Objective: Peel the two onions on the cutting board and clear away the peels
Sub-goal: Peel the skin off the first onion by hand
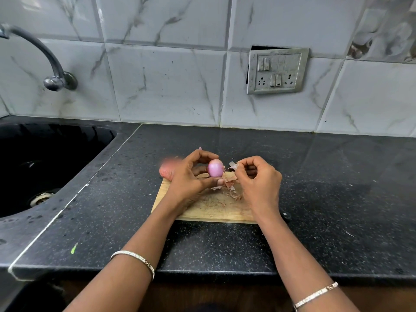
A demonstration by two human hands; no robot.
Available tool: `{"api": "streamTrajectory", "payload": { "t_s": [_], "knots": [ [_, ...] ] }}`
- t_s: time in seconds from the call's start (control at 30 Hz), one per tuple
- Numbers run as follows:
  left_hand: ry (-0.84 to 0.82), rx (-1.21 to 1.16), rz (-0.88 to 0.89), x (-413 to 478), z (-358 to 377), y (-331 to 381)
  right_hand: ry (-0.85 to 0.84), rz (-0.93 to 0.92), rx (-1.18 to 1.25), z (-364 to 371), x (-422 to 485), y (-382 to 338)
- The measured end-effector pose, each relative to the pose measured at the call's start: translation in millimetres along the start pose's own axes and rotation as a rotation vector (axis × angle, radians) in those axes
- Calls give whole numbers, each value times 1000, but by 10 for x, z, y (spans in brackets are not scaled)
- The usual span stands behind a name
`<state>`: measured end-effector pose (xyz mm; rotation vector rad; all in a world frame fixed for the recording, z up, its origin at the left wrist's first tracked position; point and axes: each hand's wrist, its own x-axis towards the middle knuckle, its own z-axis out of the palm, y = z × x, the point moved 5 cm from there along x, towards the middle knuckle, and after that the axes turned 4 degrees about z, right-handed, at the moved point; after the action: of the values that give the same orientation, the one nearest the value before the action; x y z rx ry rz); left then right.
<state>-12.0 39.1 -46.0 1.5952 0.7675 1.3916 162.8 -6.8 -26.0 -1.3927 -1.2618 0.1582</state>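
My left hand [190, 176] holds a small pink onion [215, 168], shiny and mostly bare, above the far edge of the wooden cutting board [209, 210]. Just to its right, my right hand [258, 180] pinches a thin strip of papery peel [233, 165] between thumb and fingertips. A second onion [166, 171], still in its brownish-pink skin, lies at the board's far left corner, partly hidden behind my left hand. A loose pile of dry peels [229, 188] rests on the board under my hands.
The board lies on a black speckled counter [326, 188]. A black sink [45, 165] with a drain is at the left, with a metal tap [54, 70] on the tiled wall. A switch and socket plate [278, 70] is on the wall behind.
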Motion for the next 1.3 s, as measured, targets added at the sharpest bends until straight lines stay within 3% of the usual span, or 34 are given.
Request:
{"api": "streamTrajectory", "payload": {
  "t_s": [0.2, 0.5, 0.93, 1.3],
  "knots": [
    [21, 50, -7, 14, -40, -34, -69, -86, -28, 19, -17, -71],
    [-41, 223, 118, 21, 7, 38, -217, -8, 120, 92, -56, -95],
    [26, 416, 264, -12, 10, 155, -173, -68, 81, 66, -60, -96],
    [51, 448, 257, -7, -20, 130, -162, -152, 75, 64, -77, -133]
  ]
}}
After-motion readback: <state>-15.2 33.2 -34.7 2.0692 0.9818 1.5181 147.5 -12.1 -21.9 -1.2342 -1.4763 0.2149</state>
